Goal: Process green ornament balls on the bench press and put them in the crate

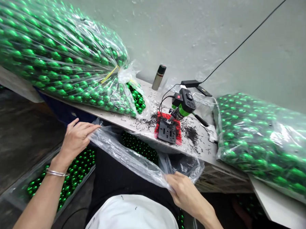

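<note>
A clear plastic bag (130, 159) stretches across my lap, below the table's front edge. My left hand (78, 134), with a silver bangle on its wrist, pinches the bag's left end. Its right part is gripped by my right hand (181, 191). The bag's mouth is spread wide, and small shiny green balls (139, 146) show beyond its near rim. Just past the bag, a small drill press (183, 104) stands on a black base plate (167, 130) over a red mat, with dark shavings around it.
A big tied bag of green balls (56, 54) lies at the left of the table (112, 116), another (264, 141) at the right. A spray can (159, 77) stands by the wall. Below left is a lined container (75, 172) of green balls. A black cable (244, 42) crosses the wall.
</note>
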`<state>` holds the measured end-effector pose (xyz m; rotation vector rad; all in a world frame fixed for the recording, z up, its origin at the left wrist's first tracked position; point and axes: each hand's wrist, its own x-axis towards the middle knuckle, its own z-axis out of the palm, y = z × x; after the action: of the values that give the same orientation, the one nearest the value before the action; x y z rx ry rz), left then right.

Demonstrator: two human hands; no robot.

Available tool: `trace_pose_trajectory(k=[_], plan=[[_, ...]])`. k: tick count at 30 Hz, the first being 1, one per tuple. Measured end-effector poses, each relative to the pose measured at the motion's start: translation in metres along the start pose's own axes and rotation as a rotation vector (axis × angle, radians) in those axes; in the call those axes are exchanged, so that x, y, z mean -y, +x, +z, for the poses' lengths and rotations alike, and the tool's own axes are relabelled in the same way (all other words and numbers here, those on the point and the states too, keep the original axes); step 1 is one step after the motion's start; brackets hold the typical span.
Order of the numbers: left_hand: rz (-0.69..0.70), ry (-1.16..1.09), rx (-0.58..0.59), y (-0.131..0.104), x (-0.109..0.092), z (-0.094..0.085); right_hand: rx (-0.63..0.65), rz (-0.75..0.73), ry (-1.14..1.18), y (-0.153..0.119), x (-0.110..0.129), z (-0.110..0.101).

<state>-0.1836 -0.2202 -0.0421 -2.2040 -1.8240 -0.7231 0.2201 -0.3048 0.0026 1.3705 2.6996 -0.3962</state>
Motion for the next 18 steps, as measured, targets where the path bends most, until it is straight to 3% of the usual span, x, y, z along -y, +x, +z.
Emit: trace_pose_trajectory(k=[5, 11, 18], plan=[[0.024, 0.062, -0.047, 0.017, -0.010, -0.016, -0.206, -0.069, 0.006, -0.003, -0.011, -0.015], [0.048, 0.076, -0.144, 0.024, -0.008, -0.032, -0.366, -0.186, -0.009, -0.008, -0.008, -0.021], [0.039, 0.066, -0.279, 0.022, -0.005, -0.057, -0.400, -0.191, -0.018, -0.012, 0.003, -0.024]])
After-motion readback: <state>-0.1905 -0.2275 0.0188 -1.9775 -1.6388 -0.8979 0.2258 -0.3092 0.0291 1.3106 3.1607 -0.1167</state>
